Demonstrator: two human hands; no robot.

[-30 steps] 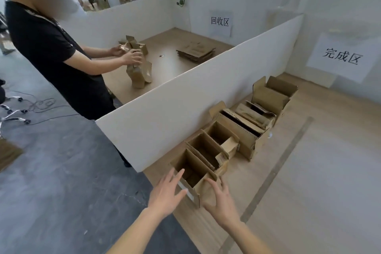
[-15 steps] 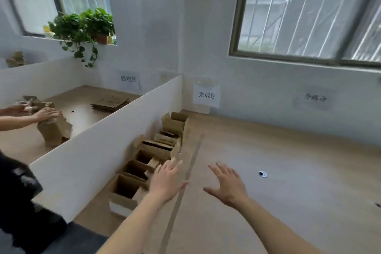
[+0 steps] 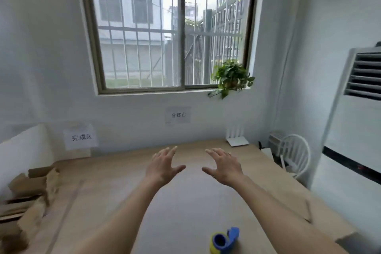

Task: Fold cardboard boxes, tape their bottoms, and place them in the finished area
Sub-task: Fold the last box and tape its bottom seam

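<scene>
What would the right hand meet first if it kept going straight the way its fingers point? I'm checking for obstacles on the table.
The way looks free: the right hand points over bare table toward the wall label; depth is unclear.

Left paper sign [image 3: 81,137]: I read 完成区, taped to the white wall above the table's left end.
Middle paper sign [image 3: 178,115]: I read 分拣台, on the wall under the window.
</scene>
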